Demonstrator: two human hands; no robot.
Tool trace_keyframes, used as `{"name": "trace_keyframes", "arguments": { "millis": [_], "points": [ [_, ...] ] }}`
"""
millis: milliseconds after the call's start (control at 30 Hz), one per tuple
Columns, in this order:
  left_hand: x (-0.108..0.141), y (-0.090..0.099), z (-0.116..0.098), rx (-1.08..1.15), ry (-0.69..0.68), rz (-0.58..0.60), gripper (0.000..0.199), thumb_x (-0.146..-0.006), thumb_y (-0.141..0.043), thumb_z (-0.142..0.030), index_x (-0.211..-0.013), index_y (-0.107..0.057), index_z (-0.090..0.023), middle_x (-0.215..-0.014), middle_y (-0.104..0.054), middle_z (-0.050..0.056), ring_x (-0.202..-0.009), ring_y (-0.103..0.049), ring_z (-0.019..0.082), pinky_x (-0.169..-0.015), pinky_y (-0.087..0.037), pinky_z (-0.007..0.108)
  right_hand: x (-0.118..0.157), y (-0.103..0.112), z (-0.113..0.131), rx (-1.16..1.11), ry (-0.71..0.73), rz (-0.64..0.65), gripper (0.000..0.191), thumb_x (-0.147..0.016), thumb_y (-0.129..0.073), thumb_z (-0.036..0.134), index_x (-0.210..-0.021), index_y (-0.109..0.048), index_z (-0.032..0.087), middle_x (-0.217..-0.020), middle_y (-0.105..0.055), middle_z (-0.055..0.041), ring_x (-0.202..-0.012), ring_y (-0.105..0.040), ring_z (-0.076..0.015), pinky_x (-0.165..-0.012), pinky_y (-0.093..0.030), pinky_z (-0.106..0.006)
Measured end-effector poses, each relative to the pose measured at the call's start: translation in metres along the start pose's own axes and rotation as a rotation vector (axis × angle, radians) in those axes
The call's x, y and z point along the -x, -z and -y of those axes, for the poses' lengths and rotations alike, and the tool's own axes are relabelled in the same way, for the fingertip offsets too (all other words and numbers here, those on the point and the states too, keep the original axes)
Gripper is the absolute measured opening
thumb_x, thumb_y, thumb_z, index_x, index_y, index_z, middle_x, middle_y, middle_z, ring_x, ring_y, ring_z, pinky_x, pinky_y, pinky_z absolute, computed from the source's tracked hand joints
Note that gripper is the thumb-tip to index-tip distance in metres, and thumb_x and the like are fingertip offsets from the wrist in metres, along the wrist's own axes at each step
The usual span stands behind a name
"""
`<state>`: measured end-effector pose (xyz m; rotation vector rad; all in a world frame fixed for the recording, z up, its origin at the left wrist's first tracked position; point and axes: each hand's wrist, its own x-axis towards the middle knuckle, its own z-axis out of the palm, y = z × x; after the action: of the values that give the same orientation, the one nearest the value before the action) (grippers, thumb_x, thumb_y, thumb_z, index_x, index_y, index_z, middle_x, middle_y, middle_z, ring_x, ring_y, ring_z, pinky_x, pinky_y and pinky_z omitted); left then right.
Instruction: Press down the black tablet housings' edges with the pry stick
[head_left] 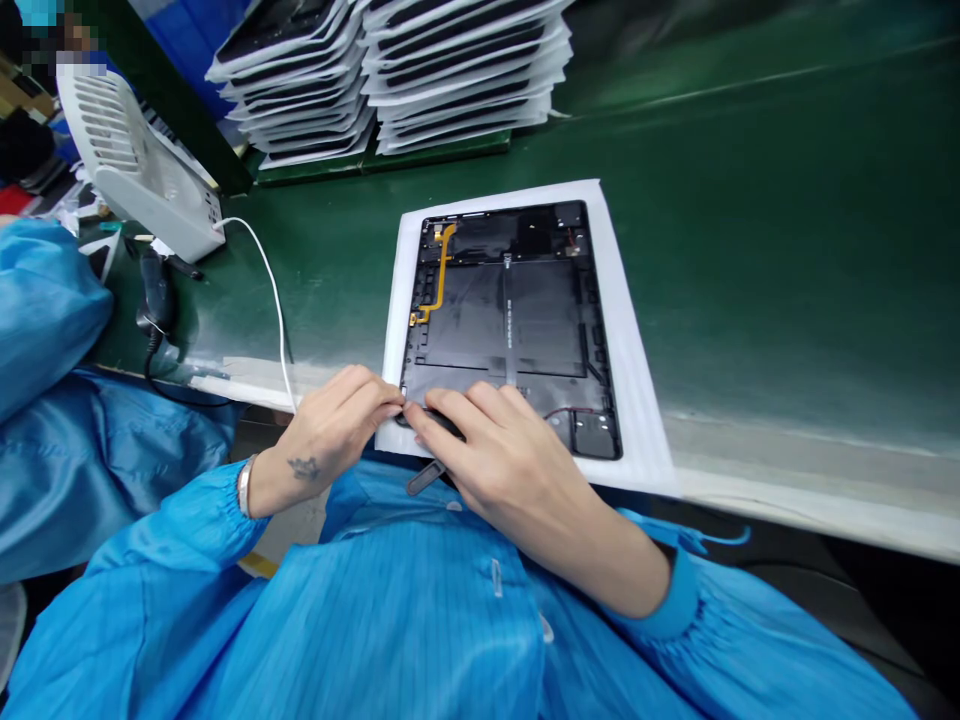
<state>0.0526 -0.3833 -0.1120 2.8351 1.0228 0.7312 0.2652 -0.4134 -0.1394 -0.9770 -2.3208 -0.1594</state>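
A black device housing [544, 300] lies open side up on a white foam sheet [634, 350]. An orange flex cable [442, 275] runs along its left part. At the housing's near left corner, my left hand [334, 420] pinches with thumb and forefinger; whatever is between the fingertips is too small to tell. My right hand [499, 450] reaches over the near edge, its fingers curled round a dark tool [426, 478] that sticks out below the palm. Both hands' fingertips nearly meet at that corner.
Two tall stacks of foam-layered black panels [465, 80] stand at the back on the green table [765, 250]. At the left are a white fan [150, 170] with a white cable [270, 280], a dark corded tool [156, 290] and another person's blue sleeve [49, 310].
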Motion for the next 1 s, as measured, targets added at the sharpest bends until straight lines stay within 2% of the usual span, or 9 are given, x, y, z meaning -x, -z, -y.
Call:
{"name": "trace_keyframes", "arguments": {
  "millis": [167, 367, 433, 567, 667, 733, 800, 900, 1000],
  "points": [
    [0.012, 0.002, 0.003, -0.019, -0.001, -0.046, 0.018, -0.098, -0.057, -0.01, -0.113, -0.065, -0.015, -0.098, -0.073, 0.007, -0.088, -0.067, 0.016, -0.082, -0.054, 0.027, 0.0, -0.001, 0.0, 0.004, 0.001, 0.021, 0.029, -0.101, -0.042, 0.012, -0.113, -0.069, 0.009, -0.1, -0.068, -0.0108, -0.08, -0.046, -0.0218, -0.069, -0.037, -0.037],
    [0.026, 0.003, 0.009, -0.11, -0.153, -0.003, 0.038, -0.099, -0.05, -0.008, -0.135, -0.059, -0.015, -0.111, -0.072, 0.013, -0.1, -0.069, 0.02, -0.086, -0.057, 0.032, -0.001, -0.003, 0.002, -0.006, 0.014, 0.013, 0.029, -0.101, -0.043, 0.012, -0.111, -0.069, 0.009, -0.098, -0.068, -0.0115, -0.079, -0.047, -0.0214, -0.068, -0.035, -0.037],
    [0.023, 0.006, 0.006, -0.172, -0.211, 0.022, 0.036, -0.1, -0.048, -0.008, -0.134, -0.058, -0.012, -0.109, -0.072, 0.015, -0.1, -0.069, 0.022, -0.085, -0.058, 0.035, -0.002, 0.001, 0.0, -0.074, -0.004, 0.025, 0.028, -0.103, -0.047, 0.025, -0.113, -0.068, 0.009, -0.1, -0.068, -0.0123, -0.081, -0.05, -0.0224, -0.069, -0.038, -0.038],
    [0.013, 0.013, -0.003, -0.335, -0.301, 0.1, 0.027, -0.099, -0.048, -0.007, -0.122, -0.062, -0.009, -0.1, -0.072, 0.014, -0.091, -0.068, 0.023, -0.078, -0.059, 0.035, -0.002, 0.016, -0.007, -0.219, -0.082, 0.045, 0.067, -0.099, -0.043, 0.061, -0.135, -0.055, 0.006, -0.107, -0.066, -0.0156, -0.089, -0.056, -0.0254, -0.074, -0.047, -0.039],
    [0.009, 0.013, -0.001, -0.403, -0.35, 0.105, 0.022, -0.099, -0.047, -0.008, -0.112, -0.064, -0.01, -0.093, -0.071, 0.011, -0.082, -0.065, 0.021, -0.07, -0.057, 0.032, -0.001, 0.028, -0.01, -0.118, -0.099, -0.02, 0.056, -0.105, -0.038, 0.049, -0.139, -0.053, 0.008, -0.092, -0.065, -0.0101, -0.078, -0.057, -0.0204, -0.067, -0.045, -0.033],
    [0.008, 0.009, 0.006, -0.313, -0.309, 0.111, 0.02, -0.101, -0.048, -0.012, -0.114, -0.063, -0.011, -0.096, -0.071, 0.011, -0.084, -0.065, 0.021, -0.071, -0.056, 0.032, 0.001, 0.032, -0.008, -0.064, -0.115, -0.079, 0.043, -0.107, -0.04, 0.033, -0.14, -0.054, 0.01, -0.085, -0.064, -0.0058, -0.072, -0.057, -0.0165, -0.065, -0.043, -0.029],
    [0.007, 0.002, 0.015, -0.146, -0.197, 0.136, 0.027, -0.102, -0.052, -0.022, -0.126, -0.059, -0.013, -0.116, -0.069, 0.015, -0.104, -0.065, 0.026, -0.084, -0.057, 0.038, 0.002, 0.032, -0.006, -0.043, -0.135, -0.073, 0.04, -0.106, -0.044, 0.023, -0.144, -0.052, 0.014, -0.08, -0.062, -0.0019, -0.066, -0.056, -0.0132, -0.062, -0.042, -0.026],
    [0.005, -0.008, 0.026, 0.112, -0.07, 0.15, 0.055, -0.1, -0.058, -0.039, -0.148, -0.043, -0.016, -0.15, -0.05, 0.02, -0.141, -0.047, 0.032, -0.111, -0.046, 0.05, 0.002, 0.027, -0.003, -0.052, -0.131, 0.006, 0.044, -0.102, -0.044, 0.012, -0.144, -0.054, 0.021, -0.087, -0.064, -0.002, -0.071, -0.06, -0.011, -0.061, -0.045, -0.022],
    [0.006, -0.016, 0.03, 0.223, -0.054, 0.153, 0.062, -0.102, -0.052, -0.044, -0.156, -0.033, -0.018, -0.159, -0.041, 0.017, -0.15, -0.036, 0.026, -0.123, -0.034, 0.048, 0.0, 0.02, -0.003, -0.062, -0.084, 0.04, 0.045, -0.098, -0.042, 0.002, -0.135, -0.06, 0.02, -0.107, -0.07, -0.0077, -0.092, -0.067, -0.0137, -0.074, -0.053, -0.023]
  ]
}}
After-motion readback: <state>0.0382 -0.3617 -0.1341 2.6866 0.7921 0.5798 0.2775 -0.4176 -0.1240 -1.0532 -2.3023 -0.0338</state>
